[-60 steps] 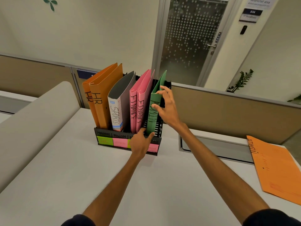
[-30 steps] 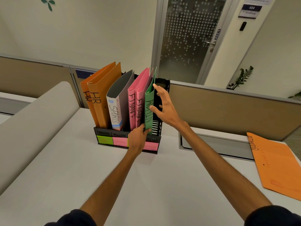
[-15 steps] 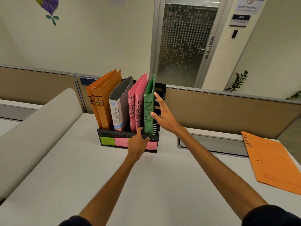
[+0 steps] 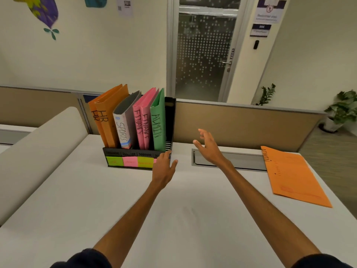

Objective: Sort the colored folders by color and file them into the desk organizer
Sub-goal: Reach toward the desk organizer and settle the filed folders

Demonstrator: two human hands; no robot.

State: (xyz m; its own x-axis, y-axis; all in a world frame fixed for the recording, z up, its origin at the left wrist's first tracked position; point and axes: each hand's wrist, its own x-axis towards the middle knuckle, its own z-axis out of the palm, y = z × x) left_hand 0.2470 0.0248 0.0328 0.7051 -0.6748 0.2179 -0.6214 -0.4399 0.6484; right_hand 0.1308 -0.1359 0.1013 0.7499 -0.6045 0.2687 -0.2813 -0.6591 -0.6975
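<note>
A black desk organizer (image 4: pixel 114 151) stands at the back of the white desk. From left to right it holds two orange folders marked HR (image 4: pixel 108 117), a grey folder marked SPORTS (image 4: pixel 125 124), two pink folders marked FINANCE (image 4: pixel 144 120) and a green folder marked ADMIN (image 4: pixel 158 120). My left hand (image 4: pixel 164 167) rests with relaxed fingers against the organizer's front right corner. In the air to the organizer's right, my right hand (image 4: pixel 209 147) is spread and holds nothing. An orange folder marked ADMIN (image 4: pixel 293 176) lies flat on the desk at the right.
Coloured sticky labels (image 4: pixel 131 161) line the organizer's front. A recessed cable tray (image 4: pixel 231 160) runs along the desk's back edge, with a tan partition (image 4: pixel 241 126) behind it. A grey padded divider (image 4: pixel 38 151) bounds the left side.
My right hand has let go of the green ADMIN folder and moved away to the right. The green folder now stands upright in the rightmost slot. My left hand slid to the organizer's right corner.
</note>
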